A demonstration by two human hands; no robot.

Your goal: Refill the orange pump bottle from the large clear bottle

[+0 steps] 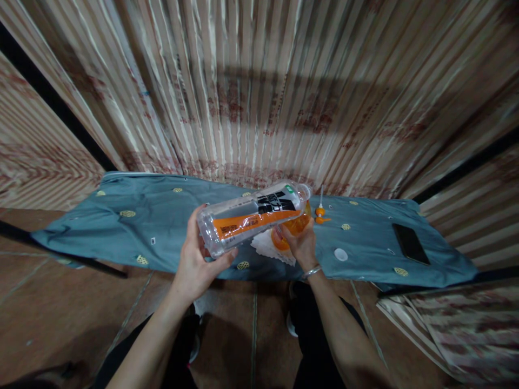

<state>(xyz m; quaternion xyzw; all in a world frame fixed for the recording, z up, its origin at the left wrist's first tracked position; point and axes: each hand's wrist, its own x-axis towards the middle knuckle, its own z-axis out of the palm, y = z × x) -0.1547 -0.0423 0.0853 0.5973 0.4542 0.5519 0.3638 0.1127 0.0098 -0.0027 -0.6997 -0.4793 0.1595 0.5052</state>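
My left hand [199,263] grips the base of a large clear plastic bottle [251,216] with an orange and black label. The bottle is tilted, its uncapped-looking neck pointing right and slightly up. Under that neck, my right hand [300,243] is wrapped round an orange see-through bottle [300,222], partly hidden by the clear one. Whether liquid is flowing between them I cannot tell. A crumpled white tissue [270,247] lies below the bottles. Just right of my right hand rests an orange pump head [321,213] with a pale tube.
A bench or narrow table with a blue-green patterned cloth [133,227] spans the view. On its right side lie a round white cap or disc [341,254] and a black phone [410,243]. A striped curtain [251,108] hangs behind; dark poles [60,102] stand at the sides.
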